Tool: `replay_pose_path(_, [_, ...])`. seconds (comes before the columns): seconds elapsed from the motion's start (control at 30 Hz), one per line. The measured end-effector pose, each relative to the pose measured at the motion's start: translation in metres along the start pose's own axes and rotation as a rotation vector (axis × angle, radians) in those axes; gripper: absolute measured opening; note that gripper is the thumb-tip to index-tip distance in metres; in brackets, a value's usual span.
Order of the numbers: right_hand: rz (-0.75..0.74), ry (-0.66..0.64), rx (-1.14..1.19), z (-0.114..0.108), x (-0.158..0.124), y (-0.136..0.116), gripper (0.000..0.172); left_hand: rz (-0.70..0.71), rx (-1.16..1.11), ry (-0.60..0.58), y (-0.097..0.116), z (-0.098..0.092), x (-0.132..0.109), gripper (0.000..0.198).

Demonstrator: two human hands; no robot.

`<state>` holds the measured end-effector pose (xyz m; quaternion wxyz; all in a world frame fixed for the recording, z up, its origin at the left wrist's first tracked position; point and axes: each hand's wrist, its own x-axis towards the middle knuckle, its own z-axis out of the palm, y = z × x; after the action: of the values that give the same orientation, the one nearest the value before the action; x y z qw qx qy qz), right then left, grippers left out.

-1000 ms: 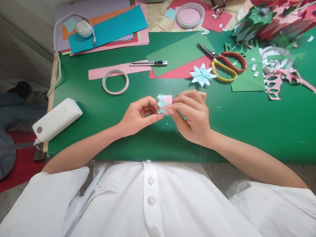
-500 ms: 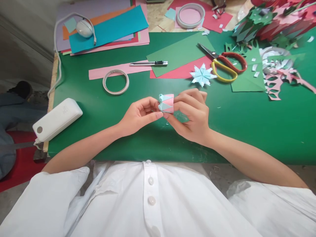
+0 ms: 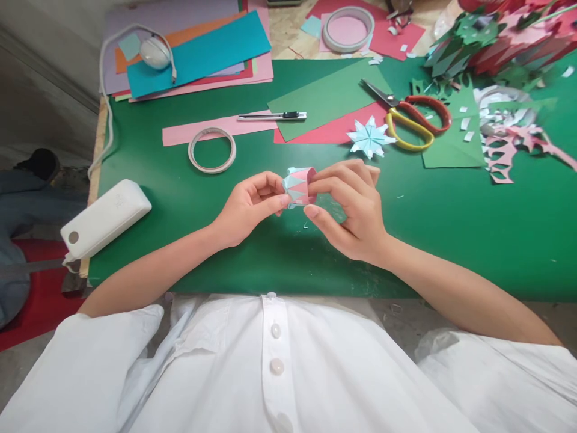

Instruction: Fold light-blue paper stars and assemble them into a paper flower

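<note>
A small pink paper ring with light blue triangles (image 3: 298, 186) hangs just above the green table (image 3: 451, 228) at its middle. My left hand (image 3: 250, 207) pinches the ring's left side between thumb and fingers. My right hand (image 3: 349, 207) grips its right side, fingers curled over the top edge and thumb below. A light blue paper star (image 3: 370, 137) lies on the table a little beyond my right hand.
A tape roll (image 3: 211, 150), a pink paper strip (image 3: 180, 133) and a craft knife (image 3: 271, 115) lie beyond my left hand. Red and yellow scissors (image 3: 412, 117) rest on green paper at the right. A white device (image 3: 104, 218) sits at the table's left edge. Paper cuttings crowd the far right.
The paper ring has been turned between my fingers, so its open end now tips up toward me. Both hands stay in nearly the same place.
</note>
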<state>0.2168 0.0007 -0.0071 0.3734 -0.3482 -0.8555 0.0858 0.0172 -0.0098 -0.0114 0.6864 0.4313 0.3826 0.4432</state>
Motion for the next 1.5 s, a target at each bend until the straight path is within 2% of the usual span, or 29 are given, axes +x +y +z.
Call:
replay_pose_path(0.27, [-0.083,0.092,-0.050,0.0049,-0.0009,0.0040,0.017,-0.100,-0.106,-0.032,0.0022,0.0025,-0.0010,0.034])
replay_pose_path(0.53, [0.008,-0.070,0.012,0.0046,-0.0027,0.0064,0.026,-0.098,-0.099,-0.067,0.0037,0.0006,0.0012,0.035])
replay_pose_path(0.83, [-0.013,-0.107,0.028,0.0061,-0.0048,0.0080,0.024,-0.101,-0.077,-0.067,-0.0001,-0.0014,0.0018,0.034])
replay_pose_path(1.1, [-0.080,-0.054,0.052,0.0071,-0.0039,0.0088,0.025,-0.095,-0.068,-0.064,0.0003,-0.0014,0.0024,0.034])
replay_pose_path(1.3, [-0.088,-0.071,-0.009,0.0058,-0.0038,0.0090,0.027,-0.077,-0.029,-0.062,-0.0010,-0.0022,0.0020,0.034])
replay_pose_path(1.5, [-0.013,-0.137,-0.149,0.0045,-0.0040,0.0089,0.033,-0.067,-0.027,-0.042,-0.0007,-0.0026,0.0010,0.033])
